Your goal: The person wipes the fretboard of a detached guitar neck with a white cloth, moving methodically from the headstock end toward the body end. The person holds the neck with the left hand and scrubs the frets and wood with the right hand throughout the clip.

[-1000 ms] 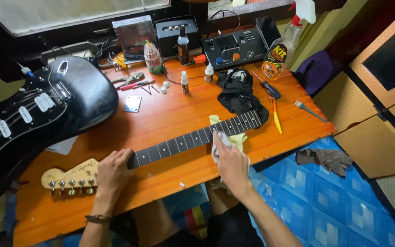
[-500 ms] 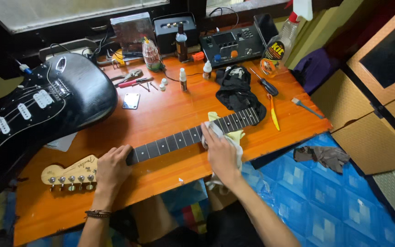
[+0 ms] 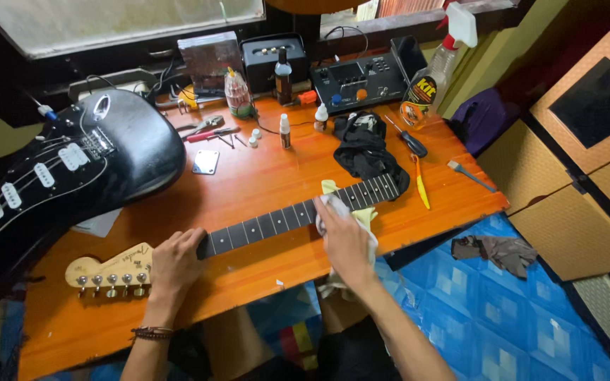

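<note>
currently the detached guitar neck point(image 3: 277, 220) lies flat across the orange-brown wooden tabletop point(image 3: 262, 176), headstock toward the person's left, heel toward the right. the left hand point(image 3: 176, 261) is clamped over the neck at the nut end, just beside the pale headstock point(image 3: 107, 267) with its row of tuning pegs; this grip pins the neck so it cannot slide. the right hand point(image 3: 344, 236) is pressed flat on a light cloth point(image 3: 340, 212), grasping it against the dark fretboard partway toward the heel. a yellow-green cloth point(image 3: 330, 187) sits under the neck at that point, apparently as padding.

behind the neck, to the left, rests the black guitar body point(image 3: 100, 166) with white pickups, partly overhanging the table edge. beyond the heel end lie a black rag point(image 3: 365, 144), a dark-handled screwdriver point(image 3: 407, 137) and a yellow-handled tool point(image 3: 420, 182). further back from the neck stand small bottles point(image 3: 285, 132), a spray bottle point(image 3: 425, 85) and a black effects unit point(image 3: 358, 81), against a windowed wall. below the neck's near side, blue patterned flooring point(image 3: 495, 310) holds a grey rag point(image 3: 499, 250).
</note>
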